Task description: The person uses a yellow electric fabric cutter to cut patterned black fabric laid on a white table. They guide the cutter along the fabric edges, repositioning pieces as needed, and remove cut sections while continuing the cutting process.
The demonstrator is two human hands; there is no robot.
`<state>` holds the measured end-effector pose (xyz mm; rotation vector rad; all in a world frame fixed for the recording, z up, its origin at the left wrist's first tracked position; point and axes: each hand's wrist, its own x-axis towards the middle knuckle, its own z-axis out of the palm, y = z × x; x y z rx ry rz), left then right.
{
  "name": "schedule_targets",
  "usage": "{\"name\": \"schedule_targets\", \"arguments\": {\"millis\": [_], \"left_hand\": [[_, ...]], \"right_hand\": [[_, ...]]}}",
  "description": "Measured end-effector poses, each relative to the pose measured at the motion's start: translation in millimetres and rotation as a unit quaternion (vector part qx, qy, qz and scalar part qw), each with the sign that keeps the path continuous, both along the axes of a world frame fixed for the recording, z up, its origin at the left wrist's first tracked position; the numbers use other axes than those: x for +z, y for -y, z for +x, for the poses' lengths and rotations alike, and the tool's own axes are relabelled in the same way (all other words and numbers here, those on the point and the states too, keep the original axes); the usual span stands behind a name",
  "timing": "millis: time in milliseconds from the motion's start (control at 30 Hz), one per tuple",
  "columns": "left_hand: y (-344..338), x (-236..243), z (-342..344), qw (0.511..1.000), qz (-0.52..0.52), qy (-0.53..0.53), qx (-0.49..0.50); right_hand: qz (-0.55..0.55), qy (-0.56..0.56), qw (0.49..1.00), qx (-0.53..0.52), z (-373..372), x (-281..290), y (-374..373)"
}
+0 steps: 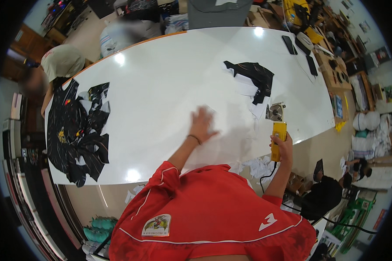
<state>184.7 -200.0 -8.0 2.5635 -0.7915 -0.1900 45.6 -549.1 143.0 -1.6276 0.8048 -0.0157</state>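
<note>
My right hand [284, 150] grips the yellow handle of an electric rotary fabric cutter [278, 130] near the right part of the white table [161, 108]. The cutter's metal blade head points away from me, and a dark cord trails from the handle's near end. Beyond the blade lies a cut black fabric piece [261, 78] with white paper or backing beside it. Over the middle of the table my left hand [200, 124], slightly blurred, has its fingers spread and holds nothing. Whether its palm touches the surface, I cannot tell.
Black patterned fabric pieces [80, 135] are piled at the table's left end, where a person [63, 63] bends over the edge. Phones [289, 45] and a pouch [304, 42] lie at the far right. White scraps [259, 168] litter the floor; another person [324, 195] is at the lower right.
</note>
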Motion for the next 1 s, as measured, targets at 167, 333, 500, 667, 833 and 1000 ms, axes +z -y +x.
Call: {"name": "schedule_targets", "arguments": {"millis": [167, 333, 500, 667, 833, 1000], "left_hand": [[80, 42, -37, 0.938, -0.071, -0.161, -0.299], [140, 22, 33, 0.982, -0.085, 0.003, -0.171], [144, 29, 109, 0.989, 0.009, 0.03, -0.145], [81, 24, 115, 0.972, 0.098, 0.075, -0.2], [-70, -8, 125, 0.976, 0.038, 0.133, -0.168], [-232, 13, 197, 0.847, 0.422, 0.257, 0.197]], "right_hand": [[-0.013, -0.011, 0.998, -0.055, -26, -2, 11], [-0.03, -0.031, 0.996, -0.076, -35, -6, 16], [-0.014, -0.024, 0.996, -0.081, -39, -11, 15], [-0.008, -0.026, 0.997, -0.067, -34, -25, 13], [-0.025, -0.029, 0.998, -0.04, -13, -24, 13], [-0.026, -0.042, 0.999, 0.0, 14, -14, 4]]}}
